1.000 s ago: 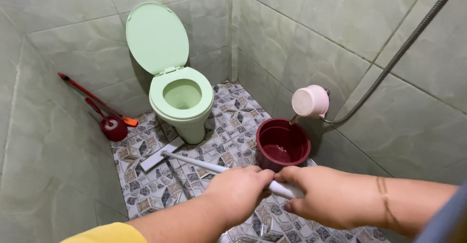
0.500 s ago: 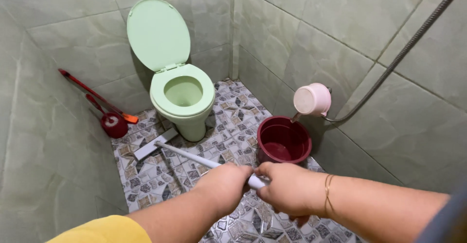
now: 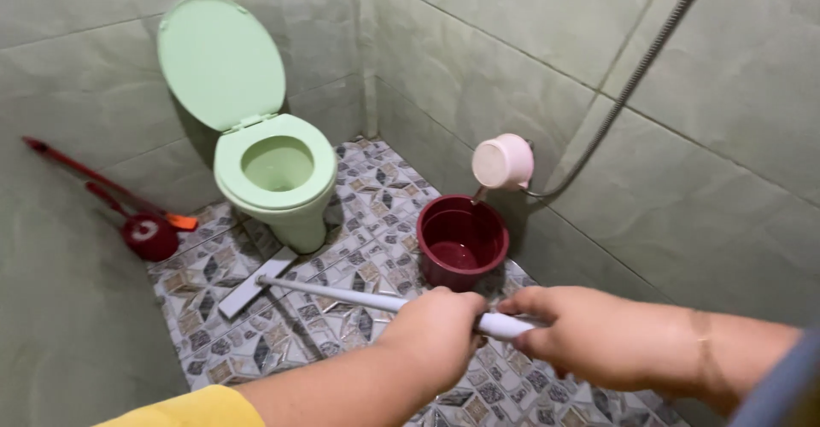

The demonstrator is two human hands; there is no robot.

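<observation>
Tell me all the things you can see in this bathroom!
Toilet: one, pale green, lid up, by the back wall.
Floor squeegee: one, white pole with grey head on the floor tiles before the toilet.
Bucket: one, dark red, on the floor by the right wall.
Water scoop: one, pink, above the bucket at the right wall.
Shower hose: one, metal grey, along the right wall.
Toilet brush: one, red, in its holder at the left wall.
Long-handled brush: one, red and orange, leaning on the left wall.
Left hand: grip closed round the pole.
Right hand: grip on the pole's end; thin bracelet on the wrist.
</observation>
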